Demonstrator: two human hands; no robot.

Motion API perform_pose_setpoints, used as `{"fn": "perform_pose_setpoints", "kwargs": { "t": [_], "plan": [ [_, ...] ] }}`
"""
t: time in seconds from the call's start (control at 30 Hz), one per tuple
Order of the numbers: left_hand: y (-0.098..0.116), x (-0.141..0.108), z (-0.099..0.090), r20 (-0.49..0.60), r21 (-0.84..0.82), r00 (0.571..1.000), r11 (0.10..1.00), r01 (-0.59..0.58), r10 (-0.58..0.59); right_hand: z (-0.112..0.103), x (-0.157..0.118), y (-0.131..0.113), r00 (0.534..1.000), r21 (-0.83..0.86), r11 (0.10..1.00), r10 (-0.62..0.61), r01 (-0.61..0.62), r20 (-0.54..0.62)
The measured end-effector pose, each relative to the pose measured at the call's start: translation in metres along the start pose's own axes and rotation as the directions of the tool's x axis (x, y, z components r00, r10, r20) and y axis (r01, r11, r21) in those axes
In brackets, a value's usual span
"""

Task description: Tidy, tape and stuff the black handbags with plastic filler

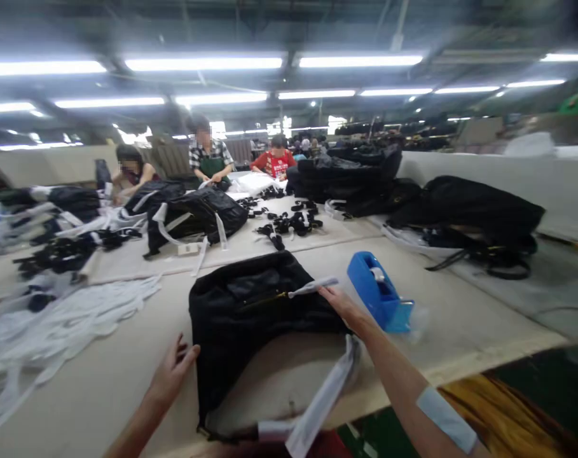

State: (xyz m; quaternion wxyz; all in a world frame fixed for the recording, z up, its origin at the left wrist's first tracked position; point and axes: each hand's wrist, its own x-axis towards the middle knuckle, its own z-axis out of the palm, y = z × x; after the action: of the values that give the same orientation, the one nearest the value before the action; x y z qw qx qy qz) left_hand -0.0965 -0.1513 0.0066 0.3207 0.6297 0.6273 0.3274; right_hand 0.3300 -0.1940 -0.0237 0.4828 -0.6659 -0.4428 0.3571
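Note:
A black bag [231,331] lies on the table before me, with a zipper across its upper part. From the zip's end a white wrapped strip [312,287] sticks out to the right, and my right hand [339,302] has its fingers closed on it. My left hand [174,366] is open beside the bag's left edge, thumb at the fabric. A longer white wrapping [322,397] covers part of the strap at the near side. Right of the bag stands a blue tape dispenser [372,286].
White strips [79,324] are spread at the left. Farther back lie another black bag [198,213] and small black straps [289,222]. More black bags [474,207] are heaped at the right. Several people [211,159] work across the table.

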Motion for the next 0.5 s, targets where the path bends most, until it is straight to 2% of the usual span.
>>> {"fn": "perform_pose_setpoints", "kwargs": {
  "t": [0.03, 0.07, 0.1, 0.17, 0.2, 0.23, 0.27, 0.37, 0.43, 0.5],
  "plan": [
    [0.002, -0.002, -0.002, 0.083, -0.184, 0.980, 0.964, 0.191, -0.178, 0.004, 0.004, -0.006, 0.998, 0.032, 0.999, 0.035, -0.037, 0.055],
    [0.006, -0.004, -0.002, 0.208, -0.336, 0.935, 0.876, 0.345, -0.288, 0.008, 0.005, -0.012, 0.989, 0.055, 0.994, 0.087, -0.095, 0.123],
    [0.010, -0.008, 0.000, 0.340, -0.443, 0.876, 0.763, 0.470, -0.342, 0.011, 0.002, -0.019, 0.969, 0.082, 0.983, 0.143, -0.162, 0.200],
    [0.016, -0.017, 0.004, 0.554, -0.523, 0.743, 0.537, 0.662, -0.376, 0.013, -0.010, -0.030, 0.922, 0.116, 0.965, 0.184, -0.235, 0.341],
    [0.016, -0.023, 0.006, 0.615, -0.525, 0.691, 0.457, 0.718, -0.379, 0.011, -0.020, -0.034, 0.907, 0.120, 0.967, 0.163, -0.225, 0.388],
    [0.013, -0.028, 0.006, 0.638, -0.536, 0.674, 0.415, 0.736, -0.372, 0.009, -0.029, -0.039, 0.899, 0.122, 0.973, 0.130, -0.197, 0.419],
    [0.010, -0.031, 0.005, 0.630, -0.561, 0.691, 0.407, 0.721, -0.355, 0.005, -0.037, -0.043, 0.892, 0.120, 0.977, 0.104, -0.173, 0.440],
    [0.012, -0.023, -0.013, 0.475, -0.692, 0.846, 0.491, 0.530, -0.243, -0.004, -0.042, -0.072, 0.884, 0.081, 0.984, 0.103, -0.157, 0.456],
    [0.042, 0.007, -0.044, 0.345, -0.729, 0.923, 0.571, 0.378, -0.170, -0.001, -0.018, -0.118, 0.918, 0.042, 0.994, 0.073, -0.097, 0.389],
    [0.098, 0.060, -0.091, 0.240, -0.673, 0.969, 0.709, 0.212, -0.062, 0.011, 0.027, -0.188, 0.964, 0.000, 0.992, -0.122, 0.125, 0.235]
  ]
}}
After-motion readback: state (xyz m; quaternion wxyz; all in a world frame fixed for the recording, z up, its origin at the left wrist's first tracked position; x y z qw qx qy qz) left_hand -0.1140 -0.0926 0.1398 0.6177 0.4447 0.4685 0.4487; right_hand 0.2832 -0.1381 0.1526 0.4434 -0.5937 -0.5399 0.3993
